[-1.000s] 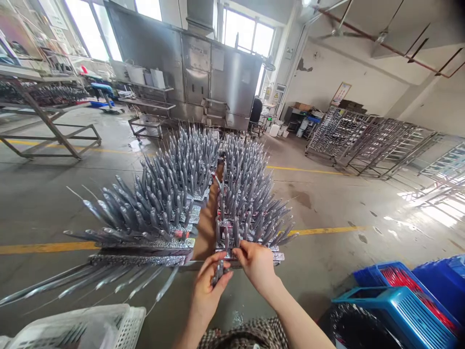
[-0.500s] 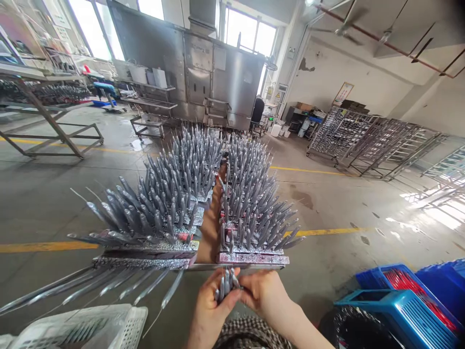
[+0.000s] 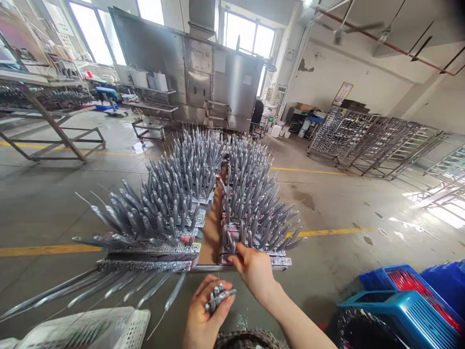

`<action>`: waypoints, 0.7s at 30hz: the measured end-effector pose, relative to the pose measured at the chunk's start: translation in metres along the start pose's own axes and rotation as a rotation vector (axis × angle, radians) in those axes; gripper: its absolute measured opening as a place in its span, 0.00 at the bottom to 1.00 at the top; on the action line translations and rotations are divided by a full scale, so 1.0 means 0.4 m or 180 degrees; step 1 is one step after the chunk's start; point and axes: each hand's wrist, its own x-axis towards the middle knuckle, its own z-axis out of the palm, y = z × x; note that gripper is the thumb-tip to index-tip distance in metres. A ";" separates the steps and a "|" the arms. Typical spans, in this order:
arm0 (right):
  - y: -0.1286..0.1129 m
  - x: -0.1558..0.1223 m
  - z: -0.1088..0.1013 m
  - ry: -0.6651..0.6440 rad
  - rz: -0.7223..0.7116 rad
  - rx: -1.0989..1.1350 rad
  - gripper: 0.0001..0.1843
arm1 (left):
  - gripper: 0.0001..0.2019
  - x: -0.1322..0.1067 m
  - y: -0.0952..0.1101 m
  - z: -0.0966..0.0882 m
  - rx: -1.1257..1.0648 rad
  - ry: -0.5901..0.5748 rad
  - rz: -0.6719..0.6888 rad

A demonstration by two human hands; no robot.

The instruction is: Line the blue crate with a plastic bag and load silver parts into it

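Note:
My left hand [image 3: 205, 310] is low in the middle, closed around a small bunch of silver tube-shaped parts [image 3: 218, 296]. My right hand [image 3: 254, 269] reaches forward to the near row of the right spike rack [image 3: 254, 208], its fingertips pinched on one silver part standing on a spike at about the rack's front left corner. Both racks bristle with many silver parts on pins. The left spike rack [image 3: 160, 218] stands beside it, untouched.
A white perforated crate [image 3: 83, 329] sits at the lower left, blue crates [image 3: 403, 305] at the lower right. Metal frame trolleys [image 3: 363, 140] stand on the right, a steel machine [image 3: 196, 72] at the back, a yellow floor line [image 3: 43, 249] crosses.
My right hand left the bundle in my left hand and moved forward onto the rack's front row. My left hand dropped slightly lower, still gripping the parts.

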 end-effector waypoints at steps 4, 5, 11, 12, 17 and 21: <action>-0.017 0.019 0.001 0.0264 -0.0076 -0.0104 0.09 | 0.02 -0.022 -0.031 0.007 0.0080 -0.0038 0.0011; -0.019 0.018 -0.009 0.0373 -0.0133 0.0037 0.09 | 0.02 -0.027 -0.038 0.009 0.0076 -0.0030 -0.0034; -0.007 -0.036 -0.112 0.1098 -0.0630 0.1546 0.14 | 0.14 -0.049 -0.034 0.020 -0.0406 -0.0111 -0.1110; 0.006 -0.053 -0.118 0.1072 -0.0659 0.1698 0.14 | 0.17 -0.052 -0.030 0.023 -0.0581 -0.0053 -0.1400; 0.095 -0.147 -0.075 0.0858 -0.0459 0.2079 0.15 | 0.24 -0.062 -0.022 0.033 -0.1220 -0.0283 -0.2111; 0.120 -0.213 -0.037 0.0241 -0.0215 0.1946 0.15 | 0.23 -0.069 -0.037 0.045 -0.1304 -0.0731 -0.2152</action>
